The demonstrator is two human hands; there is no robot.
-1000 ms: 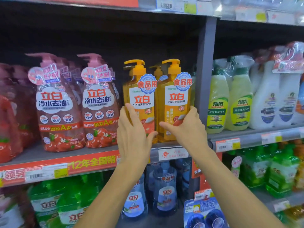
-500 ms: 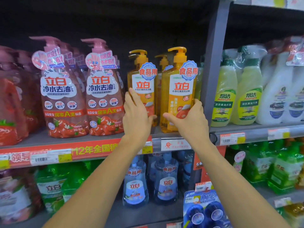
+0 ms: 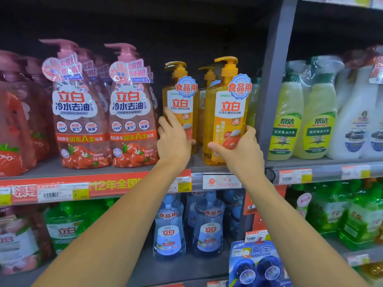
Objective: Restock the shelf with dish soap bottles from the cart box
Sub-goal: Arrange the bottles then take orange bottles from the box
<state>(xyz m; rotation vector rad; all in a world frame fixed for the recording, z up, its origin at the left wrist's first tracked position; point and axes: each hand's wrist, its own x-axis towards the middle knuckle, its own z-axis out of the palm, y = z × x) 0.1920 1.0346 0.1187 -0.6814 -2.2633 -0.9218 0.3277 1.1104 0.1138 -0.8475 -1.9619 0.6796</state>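
— Where are your hands right now?

— Both are up at the middle shelf [image 3: 124,172], in the orange dish soap section. My right hand [image 3: 242,150] wraps the lower half of the front right orange bottle [image 3: 227,112]: thumb across the label at about 9 o'clock of the bottle, the other fingers curled round its right side, closed firmly on it.

— And the left?

— My left hand [image 3: 173,139] lies against the front left orange bottle [image 3: 179,102], fingers stretched up along its left edge, thumb pointing toward 3 o'clock under the label. It is a loose, mostly open hold; I cannot tell whether I am gripping it or only pressing on it.

— How do the bottles stand?

— The left one sits upright, further back on the shelf. The right one is nearer the shelf lip; whether its base touches the board I cannot tell. More orange pump bottles [image 3: 208,83] stand behind, between the two.

— What's around?

— At 9 o'clock, pink pump bottles [image 3: 132,112] with cherry labels. At 3 o'clock, past the grey upright [image 3: 273,79], green spray bottles [image 3: 317,121]. At 6 o'clock, one shelf down, blue bottles [image 3: 169,230].
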